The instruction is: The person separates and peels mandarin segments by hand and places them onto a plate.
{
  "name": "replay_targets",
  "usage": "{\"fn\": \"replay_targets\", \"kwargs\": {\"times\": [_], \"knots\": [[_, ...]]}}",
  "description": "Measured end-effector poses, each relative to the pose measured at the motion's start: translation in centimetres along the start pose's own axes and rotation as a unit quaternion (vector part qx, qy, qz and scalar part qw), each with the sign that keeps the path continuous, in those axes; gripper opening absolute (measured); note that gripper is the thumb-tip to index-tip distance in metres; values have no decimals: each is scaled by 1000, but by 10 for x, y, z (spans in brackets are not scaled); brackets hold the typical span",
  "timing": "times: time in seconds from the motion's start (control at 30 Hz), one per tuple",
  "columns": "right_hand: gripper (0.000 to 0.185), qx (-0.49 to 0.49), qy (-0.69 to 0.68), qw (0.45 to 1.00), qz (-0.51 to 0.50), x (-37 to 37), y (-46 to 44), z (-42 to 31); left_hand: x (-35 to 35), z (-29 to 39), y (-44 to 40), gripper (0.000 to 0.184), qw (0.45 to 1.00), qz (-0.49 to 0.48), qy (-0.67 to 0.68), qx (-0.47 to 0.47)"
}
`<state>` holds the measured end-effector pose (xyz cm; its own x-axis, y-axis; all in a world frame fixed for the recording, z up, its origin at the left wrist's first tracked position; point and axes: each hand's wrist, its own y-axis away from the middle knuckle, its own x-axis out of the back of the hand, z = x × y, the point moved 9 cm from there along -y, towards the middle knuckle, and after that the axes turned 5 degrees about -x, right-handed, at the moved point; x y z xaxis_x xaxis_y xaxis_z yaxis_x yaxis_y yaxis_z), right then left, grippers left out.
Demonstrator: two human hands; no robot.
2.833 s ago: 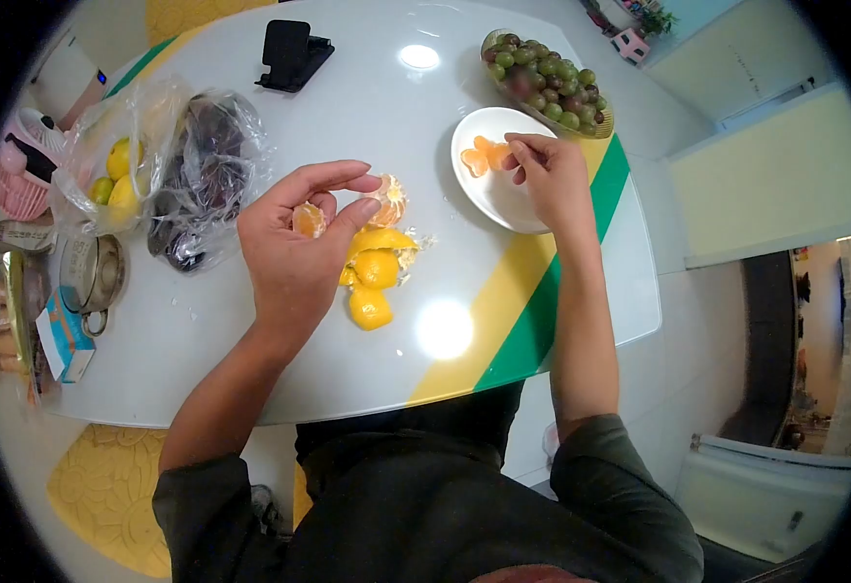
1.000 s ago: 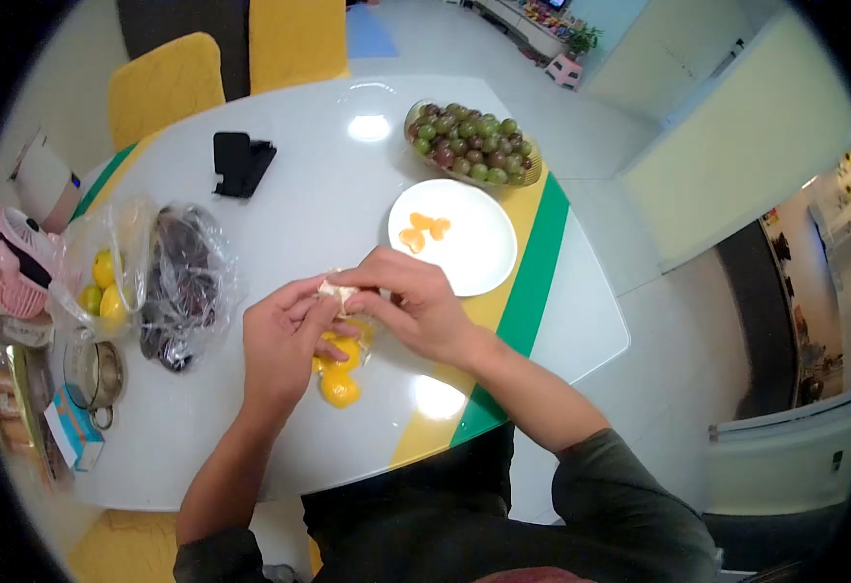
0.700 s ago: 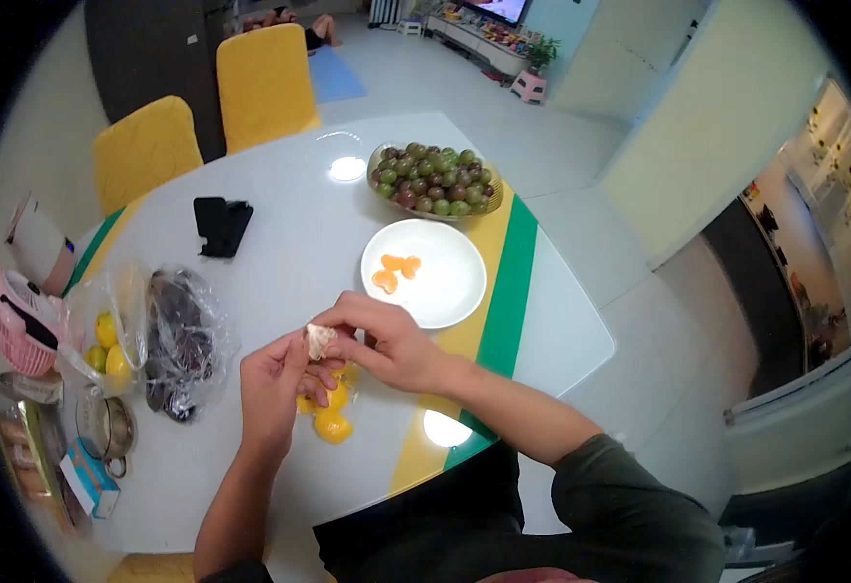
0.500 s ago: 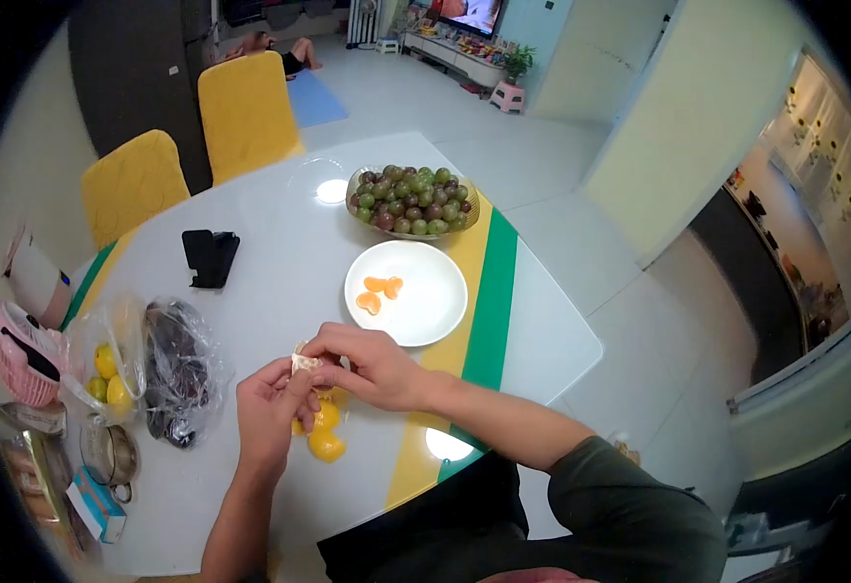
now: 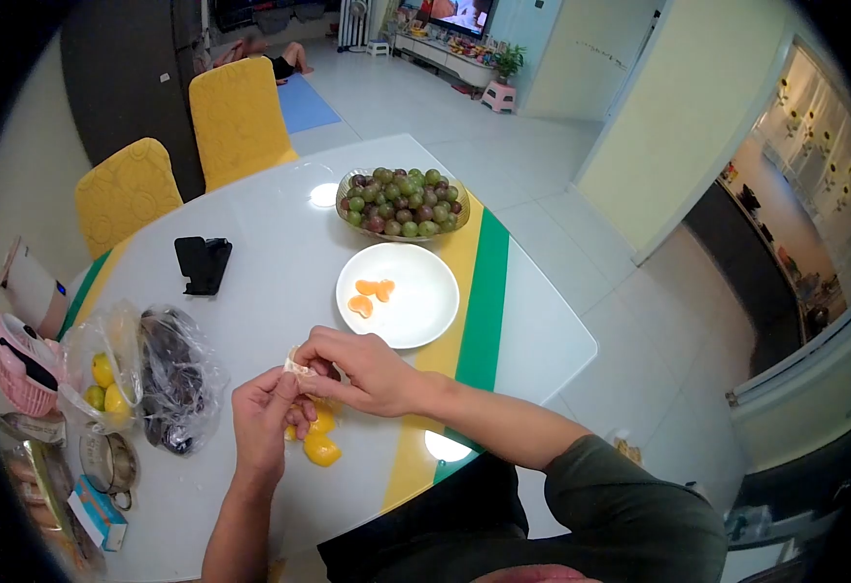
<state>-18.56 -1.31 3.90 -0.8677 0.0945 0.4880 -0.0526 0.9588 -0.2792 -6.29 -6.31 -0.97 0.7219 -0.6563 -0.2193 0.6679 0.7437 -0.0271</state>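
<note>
My left hand point(image 5: 268, 403) and my right hand point(image 5: 362, 374) meet above the table, just short of the white plate. Pinched between their fingertips is a pale mandarin piece point(image 5: 297, 368) with white pith, mostly covered by the fingers. Several curled pieces of yellow-orange mandarin peel point(image 5: 321, 449) lie on the table below, partly hidden by my hands. On the left side of the white plate point(image 5: 420, 311) rest a few orange mandarin segments point(image 5: 360, 306).
Behind the plate stands a glass bowl point(image 5: 461, 220) of grapes point(image 5: 401, 202). To the left are a black phone stand point(image 5: 204, 264), plastic bags with yellow-green fruit point(image 5: 117, 399) and dark contents point(image 5: 170, 379), a glass mug point(image 5: 109, 464), and a pink basket point(image 5: 32, 389). Yellow chairs point(image 5: 241, 126) line the far side.
The view has shifted slightly. Both hands stay together at the mandarin piece, with the fingers changing position a little. The segments on the plate have not moved.
</note>
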Motion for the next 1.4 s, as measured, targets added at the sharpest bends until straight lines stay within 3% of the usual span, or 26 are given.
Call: {"fn": "replay_targets", "kwargs": {"times": [0.47, 0.67, 0.97, 1.4], "knots": [[22, 27, 19, 999, 18, -5, 0, 6, 3, -4, 0, 31, 1000, 7, 8, 5], [23, -19, 19, 999, -23, -2, 1, -2, 5, -5, -1, 32, 1000, 8, 9, 5], [25, 19, 11, 1000, 15, -3, 1, 2, 6, -4, 1, 33, 999, 19, -24, 18], [26, -15, 29, 999, 5, -8, 1, 10, 13, -7, 1, 22, 996, 83, -11, 25]]}}
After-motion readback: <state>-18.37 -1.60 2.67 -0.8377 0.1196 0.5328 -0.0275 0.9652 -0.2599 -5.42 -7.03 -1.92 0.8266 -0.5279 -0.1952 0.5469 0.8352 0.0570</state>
